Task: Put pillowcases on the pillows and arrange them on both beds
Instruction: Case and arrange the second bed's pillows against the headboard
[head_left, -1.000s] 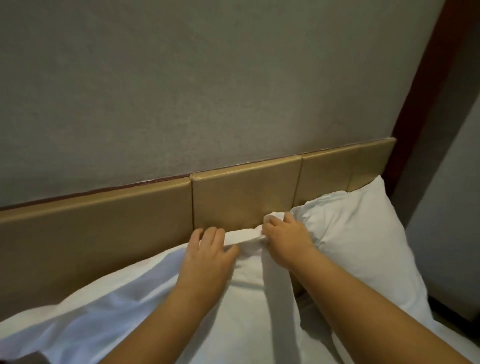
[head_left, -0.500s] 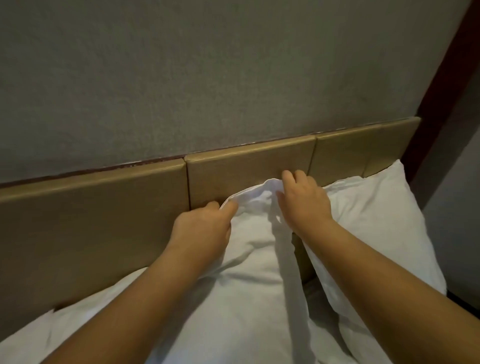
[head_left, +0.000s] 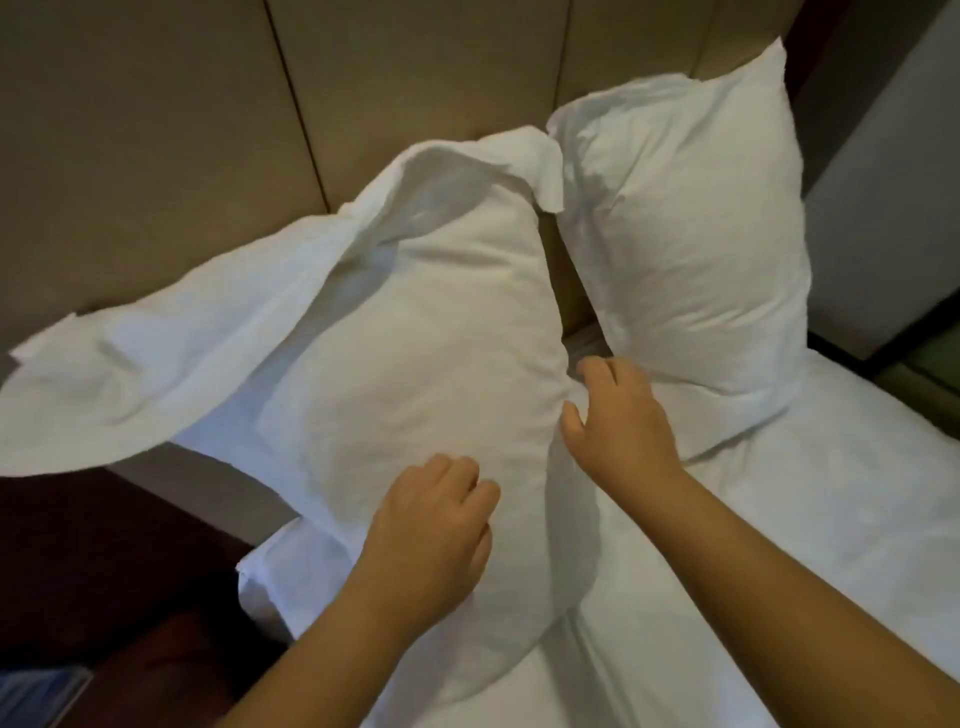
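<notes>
Two white pillows lean against the tan headboard (head_left: 156, 156). The left pillow (head_left: 415, 338) stands tilted, and a loose flap of its pillowcase (head_left: 130, 379) trails out to the left. The right pillow (head_left: 685, 234) stands upright in its case at the bed's far corner. My left hand (head_left: 431, 535) rests on the lower front of the left pillow with its fingers bent. My right hand (head_left: 618, 415) touches that pillow's right edge, in the gap between the two pillows, with fingers relaxed and thumb apart.
A white sheet (head_left: 805, 571) covers the bed under and to the right of the pillows. Dark wooden furniture (head_left: 104, 571) stands below the left pillow at the bed's left side. A grey wall (head_left: 893, 208) borders the bed on the right.
Both hands have let go of the pillowcase's top corner and dropped to the pillow's lower front and right edge. The view has tipped down, so the bed and both pillows now show.
</notes>
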